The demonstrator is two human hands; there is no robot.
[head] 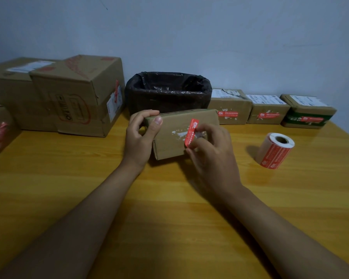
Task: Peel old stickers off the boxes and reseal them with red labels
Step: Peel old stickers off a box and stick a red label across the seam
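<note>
Left hand (139, 135): forearm extended from near left, fingers curled, thumb up, grip closed on an object's left end. Right hand (212, 152): forearm from near right, fingertips (190, 151) pinching.

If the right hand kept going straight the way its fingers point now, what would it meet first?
The right hand points up and left at the box that the left hand holds. Its fingertips already pinch the red label against the box's face, so it would likely press straight into that box.

Wooden table (89, 198) carries 4 large boxes (79, 95) left, bin (167, 91), 3 small boxes (268, 109), label roll (275, 151).
</note>
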